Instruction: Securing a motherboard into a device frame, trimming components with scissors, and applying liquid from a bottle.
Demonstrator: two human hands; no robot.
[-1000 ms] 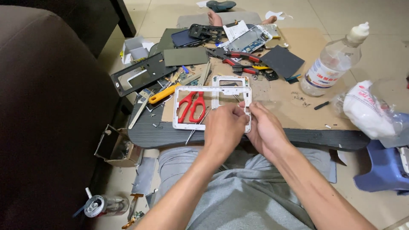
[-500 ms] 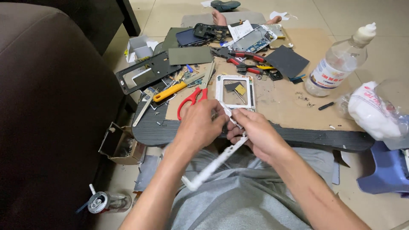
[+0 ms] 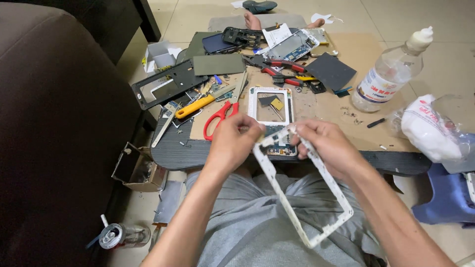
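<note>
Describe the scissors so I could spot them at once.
Start at the low table strewn with phone parts. Left of the small white frame lying flat there, just beyond the left hand, lie the scissors. Their red loop handles set them apart from the yellow-handled tool alongside.

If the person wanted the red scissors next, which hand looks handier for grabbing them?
Probably the left hand. It grips the white frame's top corner right beside the red-handled scissors, which lie just ahead on the board. The right hand holds the frame's other side, farther from them.
</note>
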